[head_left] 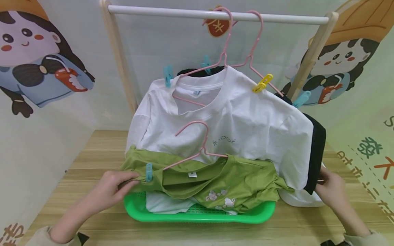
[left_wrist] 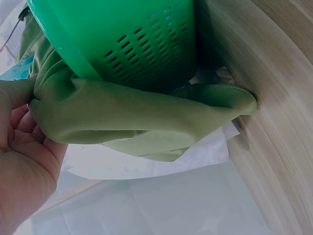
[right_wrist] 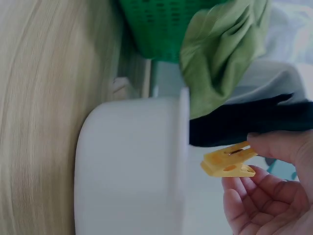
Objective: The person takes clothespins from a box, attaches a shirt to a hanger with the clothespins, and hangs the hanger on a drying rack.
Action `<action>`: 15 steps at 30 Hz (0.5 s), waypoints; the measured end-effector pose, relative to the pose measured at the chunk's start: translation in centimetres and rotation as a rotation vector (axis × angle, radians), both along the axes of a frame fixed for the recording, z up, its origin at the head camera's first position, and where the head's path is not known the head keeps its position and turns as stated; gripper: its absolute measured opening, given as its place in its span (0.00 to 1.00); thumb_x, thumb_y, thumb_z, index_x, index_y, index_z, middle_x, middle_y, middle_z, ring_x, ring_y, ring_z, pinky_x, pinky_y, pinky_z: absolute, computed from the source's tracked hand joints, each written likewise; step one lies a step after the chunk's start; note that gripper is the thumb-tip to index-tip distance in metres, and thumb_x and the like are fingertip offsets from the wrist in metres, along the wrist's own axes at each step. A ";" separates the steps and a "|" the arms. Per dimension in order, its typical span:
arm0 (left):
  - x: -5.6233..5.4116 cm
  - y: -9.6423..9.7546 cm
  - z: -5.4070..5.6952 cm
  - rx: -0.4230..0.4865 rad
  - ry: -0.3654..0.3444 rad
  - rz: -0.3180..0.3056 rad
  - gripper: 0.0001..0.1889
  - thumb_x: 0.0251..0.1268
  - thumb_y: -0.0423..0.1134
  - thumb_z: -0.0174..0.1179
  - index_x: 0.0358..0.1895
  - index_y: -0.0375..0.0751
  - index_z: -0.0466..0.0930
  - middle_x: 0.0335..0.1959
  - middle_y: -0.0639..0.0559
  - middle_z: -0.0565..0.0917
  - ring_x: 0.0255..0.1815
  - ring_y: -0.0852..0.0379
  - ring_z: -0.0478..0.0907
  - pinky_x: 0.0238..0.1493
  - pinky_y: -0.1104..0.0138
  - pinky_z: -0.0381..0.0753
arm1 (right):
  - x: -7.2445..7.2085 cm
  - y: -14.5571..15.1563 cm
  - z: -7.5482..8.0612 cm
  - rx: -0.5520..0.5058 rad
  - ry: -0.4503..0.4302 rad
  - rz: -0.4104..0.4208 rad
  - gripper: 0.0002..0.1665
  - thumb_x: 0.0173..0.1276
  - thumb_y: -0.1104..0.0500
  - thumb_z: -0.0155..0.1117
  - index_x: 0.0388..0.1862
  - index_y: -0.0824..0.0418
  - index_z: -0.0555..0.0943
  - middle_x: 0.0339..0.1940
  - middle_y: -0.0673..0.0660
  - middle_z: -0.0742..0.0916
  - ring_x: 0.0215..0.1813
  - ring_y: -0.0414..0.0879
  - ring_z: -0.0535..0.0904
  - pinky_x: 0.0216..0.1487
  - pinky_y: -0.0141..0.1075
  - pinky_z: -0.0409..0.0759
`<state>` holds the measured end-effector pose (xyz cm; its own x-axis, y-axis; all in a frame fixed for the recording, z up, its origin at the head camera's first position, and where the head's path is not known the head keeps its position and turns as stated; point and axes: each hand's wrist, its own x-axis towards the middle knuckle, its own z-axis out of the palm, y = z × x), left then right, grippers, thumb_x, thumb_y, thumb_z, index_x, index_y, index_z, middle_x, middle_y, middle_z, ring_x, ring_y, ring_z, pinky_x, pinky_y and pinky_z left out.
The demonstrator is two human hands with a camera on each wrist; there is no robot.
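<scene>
My left hand (head_left: 112,188) pinches the shoulder of an olive-green T-shirt (head_left: 246,179), beside a blue clothespin (head_left: 149,172) clipped there. A pink hanger (head_left: 203,149) sits inside its neckline, the hook free in front of a white T-shirt (head_left: 258,126). The shirt drapes over a green basket (head_left: 200,217). In the right wrist view, my right hand (right_wrist: 279,196) holds a yellow clothespin (right_wrist: 227,159) between thumb and fingers, beside a white tub (right_wrist: 132,161). The head view mostly hides that clothespin. The green shirt's other shoulder is unclipped.
A rack with a white bar (head_left: 184,13) carries the white T-shirt and a black garment (head_left: 318,147) behind it on pink hangers. Blue clothespins (head_left: 167,76) and a yellow one are clipped to these garments. White cloth (head_left: 169,204) lies in the basket. Patterned walls stand around the wooden table (head_left: 89,153).
</scene>
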<state>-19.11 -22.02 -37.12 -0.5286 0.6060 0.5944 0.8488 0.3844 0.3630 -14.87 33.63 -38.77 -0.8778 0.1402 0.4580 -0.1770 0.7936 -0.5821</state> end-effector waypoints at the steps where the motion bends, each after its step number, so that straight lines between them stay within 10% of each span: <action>1: 0.0 0.0 0.0 0.000 -0.002 0.000 0.01 0.59 0.28 0.62 0.33 0.33 0.81 0.20 0.60 0.77 0.18 0.75 0.62 0.18 0.82 0.65 | 0.3 -0.1 0.0 -0.041 -0.014 0.018 0.08 0.44 0.76 0.63 0.26 0.74 0.76 0.17 0.40 0.80 0.24 0.19 0.69 0.24 0.18 0.71; 15: -0.1 0.1 0.1 -0.005 -0.002 0.002 0.02 0.61 0.29 0.61 0.32 0.33 0.81 0.20 0.60 0.77 0.18 0.75 0.62 0.18 0.82 0.65 | 3.7 -3.0 2.1 0.000 -0.200 0.134 0.14 0.49 0.69 0.73 0.35 0.69 0.80 0.27 0.50 0.83 0.27 0.29 0.76 0.26 0.25 0.77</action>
